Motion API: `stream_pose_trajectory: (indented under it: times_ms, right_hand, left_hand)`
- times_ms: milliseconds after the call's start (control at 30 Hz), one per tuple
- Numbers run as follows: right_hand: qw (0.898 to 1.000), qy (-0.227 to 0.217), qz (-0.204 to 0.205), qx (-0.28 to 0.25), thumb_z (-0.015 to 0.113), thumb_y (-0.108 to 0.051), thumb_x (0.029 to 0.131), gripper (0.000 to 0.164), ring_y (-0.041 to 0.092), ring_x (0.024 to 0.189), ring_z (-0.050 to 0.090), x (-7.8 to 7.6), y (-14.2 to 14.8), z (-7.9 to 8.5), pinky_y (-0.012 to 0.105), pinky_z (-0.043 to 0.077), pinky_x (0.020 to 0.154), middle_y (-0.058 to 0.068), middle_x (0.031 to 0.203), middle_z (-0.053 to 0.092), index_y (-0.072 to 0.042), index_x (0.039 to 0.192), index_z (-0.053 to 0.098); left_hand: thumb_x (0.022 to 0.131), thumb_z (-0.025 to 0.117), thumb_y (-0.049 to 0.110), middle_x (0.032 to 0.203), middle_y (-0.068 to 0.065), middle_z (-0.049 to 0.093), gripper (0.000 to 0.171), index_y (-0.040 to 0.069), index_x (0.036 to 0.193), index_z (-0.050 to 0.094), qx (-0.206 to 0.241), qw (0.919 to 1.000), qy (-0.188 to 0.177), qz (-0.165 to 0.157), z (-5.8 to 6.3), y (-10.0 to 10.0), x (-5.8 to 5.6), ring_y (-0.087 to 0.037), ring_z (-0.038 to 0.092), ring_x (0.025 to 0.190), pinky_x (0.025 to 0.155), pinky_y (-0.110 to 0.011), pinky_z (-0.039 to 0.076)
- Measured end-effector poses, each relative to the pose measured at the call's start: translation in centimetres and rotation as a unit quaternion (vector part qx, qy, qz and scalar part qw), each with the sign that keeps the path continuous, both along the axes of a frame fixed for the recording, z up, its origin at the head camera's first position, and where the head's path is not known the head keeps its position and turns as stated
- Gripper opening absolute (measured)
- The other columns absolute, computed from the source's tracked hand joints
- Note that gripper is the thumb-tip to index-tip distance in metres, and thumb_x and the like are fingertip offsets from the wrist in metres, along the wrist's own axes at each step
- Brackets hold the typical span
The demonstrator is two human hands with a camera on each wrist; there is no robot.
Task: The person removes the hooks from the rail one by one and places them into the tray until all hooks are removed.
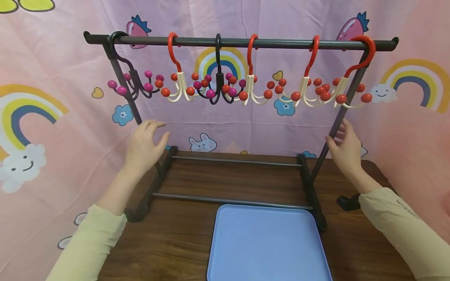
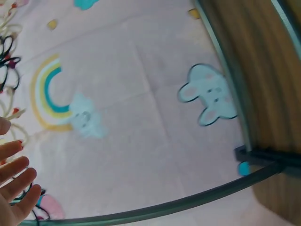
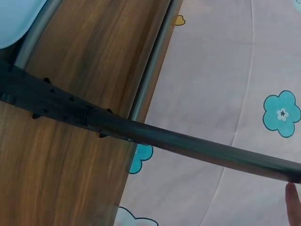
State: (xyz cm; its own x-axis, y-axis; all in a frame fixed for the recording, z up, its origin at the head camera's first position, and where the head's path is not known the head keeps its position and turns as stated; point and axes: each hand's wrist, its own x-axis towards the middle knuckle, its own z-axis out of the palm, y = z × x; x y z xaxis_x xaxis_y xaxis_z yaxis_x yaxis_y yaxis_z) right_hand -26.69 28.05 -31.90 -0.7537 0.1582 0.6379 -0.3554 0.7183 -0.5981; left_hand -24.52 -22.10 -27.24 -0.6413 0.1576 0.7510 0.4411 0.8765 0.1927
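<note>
Rack stands on the surface, likely light, stiff and top-heavy, best held by its left post, near which the left hand has fingers apart, and right post, touched by the right hand, its clamping unclear.

A black tubular rack stands on a brown wood-grain table at frame centre. From its top bar, upper frame, hang two black ball-tipped hooks, first and third from left, and four red-and-white ball-tipped hooks. A blue rectangular tray lies before the rack, lower centre; a pink-purple printed cloth hangs behind. The left hand is near the left post; the right hand holds the right post.
</note>
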Motion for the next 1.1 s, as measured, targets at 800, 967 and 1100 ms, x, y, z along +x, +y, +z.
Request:
stream_pose_trajectory:
  times_ms: [800,967,1100]
  right_hand:
    - [0.999,-0.002,-0.031,-0.008,0.050,-0.002,0.081,0.042,0.028,0.089,0.052,-0.4,-1.0,0.0,0.041,0.046,0.074,0.018,0.099,0.047,-0.003,0.120,0.032]
    - [0.999,-0.010,-0.033,0.000,0.049,-0.002,0.082,0.044,0.029,0.090,0.051,-0.4,-1.1,0.0,0.042,0.046,0.074,0.019,0.100,0.046,-0.003,0.121,0.030]
    - [0.999,-0.004,-0.033,0.003,0.049,-0.001,0.082,0.044,0.029,0.089,0.051,-0.5,-1.1,0.0,0.043,0.046,0.073,0.019,0.099,0.046,-0.003,0.121,0.030]
  left_hand:
    - [0.080,0.053,0.024,0.088,0.016,0.037,0.031,0.018,0.110,0.052,0.293,0.9493,0.000,0.113,14.7,-2.6,-3.0,0.007,0.042,0.076,0.083,-0.015,0.032]
    - [0.080,0.054,0.026,0.085,0.016,0.038,0.029,0.017,0.108,0.052,0.310,0.9432,-0.044,0.110,15.6,-2.8,-3.7,0.008,0.038,0.073,0.078,-0.015,0.033]
    - [0.082,0.052,0.027,0.083,0.017,0.038,0.028,0.017,0.108,0.054,0.308,0.9417,-0.063,0.120,16.4,-2.7,-4.2,0.007,0.035,0.079,0.078,-0.017,0.032]
